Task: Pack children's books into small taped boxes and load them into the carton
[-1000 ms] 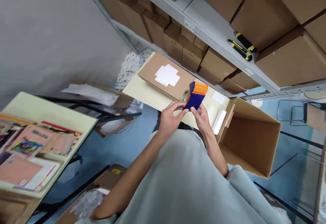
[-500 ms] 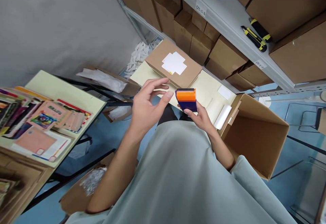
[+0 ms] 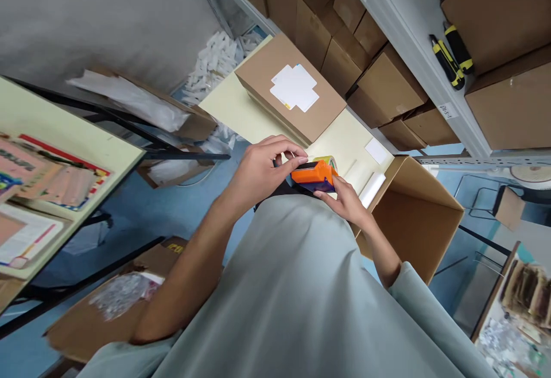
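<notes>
My right hand (image 3: 346, 197) is wrapped round an orange and dark blue tape dispenser (image 3: 316, 175), with a yellow-green tape roll (image 3: 326, 161) showing at its far side. At the dispenser's left end is my left hand (image 3: 269, 166), its thumb and index finger pinched together by the dark front edge. What lies between those fingertips is too small to make out. Beyond both hands, a closed flat cardboard box (image 3: 258, 82) rests on the pale table (image 3: 224, 105). White cross-shaped paper (image 3: 295, 87) lies on the box's top.
To the right stands an open cardboard box (image 3: 413, 217), beside a white roll (image 3: 371, 190). Boxes (image 3: 357, 45) fill the shelf behind, and two utility knives (image 3: 451, 59) lie on its ledge. A side table (image 3: 99, 166) at left holds books and papers.
My left hand has come right to the dispenser, its fingers closing at the front end. The dispenser has tilted, bringing the tape roll into sight. The view has shifted to the right.
</notes>
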`<state>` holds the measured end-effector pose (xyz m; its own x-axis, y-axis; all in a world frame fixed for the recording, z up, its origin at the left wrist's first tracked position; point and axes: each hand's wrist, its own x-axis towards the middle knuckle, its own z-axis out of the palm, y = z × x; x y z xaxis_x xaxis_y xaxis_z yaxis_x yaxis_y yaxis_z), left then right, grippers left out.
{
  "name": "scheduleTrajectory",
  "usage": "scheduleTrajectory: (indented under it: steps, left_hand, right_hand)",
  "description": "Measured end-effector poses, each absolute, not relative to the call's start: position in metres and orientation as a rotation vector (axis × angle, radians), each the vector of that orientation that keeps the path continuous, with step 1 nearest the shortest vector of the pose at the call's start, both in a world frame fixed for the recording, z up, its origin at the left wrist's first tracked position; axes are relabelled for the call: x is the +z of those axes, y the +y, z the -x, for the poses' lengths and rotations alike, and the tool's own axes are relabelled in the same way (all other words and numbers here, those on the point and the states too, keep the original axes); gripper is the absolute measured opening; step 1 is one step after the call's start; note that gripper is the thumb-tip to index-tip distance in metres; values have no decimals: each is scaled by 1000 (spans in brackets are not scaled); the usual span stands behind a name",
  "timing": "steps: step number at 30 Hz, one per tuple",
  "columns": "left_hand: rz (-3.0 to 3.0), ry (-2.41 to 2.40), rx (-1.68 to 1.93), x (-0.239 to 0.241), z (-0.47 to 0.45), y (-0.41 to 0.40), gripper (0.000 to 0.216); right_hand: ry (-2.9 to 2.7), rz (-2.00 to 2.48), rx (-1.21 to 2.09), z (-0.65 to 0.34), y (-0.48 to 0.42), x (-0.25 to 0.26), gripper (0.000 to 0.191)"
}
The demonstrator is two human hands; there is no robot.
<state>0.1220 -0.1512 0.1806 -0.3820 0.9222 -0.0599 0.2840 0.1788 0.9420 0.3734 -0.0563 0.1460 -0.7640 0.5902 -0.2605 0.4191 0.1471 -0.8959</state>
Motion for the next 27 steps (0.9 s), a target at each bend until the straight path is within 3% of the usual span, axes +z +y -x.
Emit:
scheduleTrajectory:
  steps: [7,13,17,23,27]
  left_hand:
    - [-941,1736,1345,97,-150,-176,23]
    - [-496,1938,1485,18,-133,-211,20]
    - [-421,1903,1497,-28,-112,-193,17]
    - [-473,1806,1565,-67,-97,-124,14]
    - [-490,1739,1615,-83,-92,-97,11]
  right_hand:
    - [-2505,996,1742,-396,-44,121,39]
    - [-2722,1283,1769,-454,-25,112,45]
    - [-2789,1414,1568,-468,-15,86,44]
    - [-2802,1623,968,-453,-13,26,50]
    - [-2799,1713,863,-447,-20,6,54]
